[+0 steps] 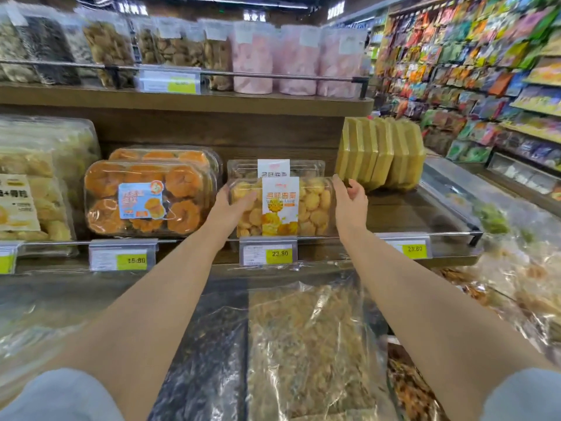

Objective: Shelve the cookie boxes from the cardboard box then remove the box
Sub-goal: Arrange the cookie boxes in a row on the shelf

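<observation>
A clear plastic cookie box [312, 205] with yellow cookies and an orange-and-white label stands at the front of the wooden shelf [403, 214]. My left hand [227, 205] presses its left end and my right hand [349, 196] is at its right end, fingers partly spread. A second cookie box [306, 168] of the same kind stands right behind it. The cardboard box is not in view.
Orange pastry boxes [148, 199] stand to the left, stacked yellow packs [382, 153] to the right. Price tags [267, 253] line the shelf rail. Bagged snacks [306, 344] lie below my arms. Jars fill the upper shelf [212, 98]. A snack aisle runs on the right.
</observation>
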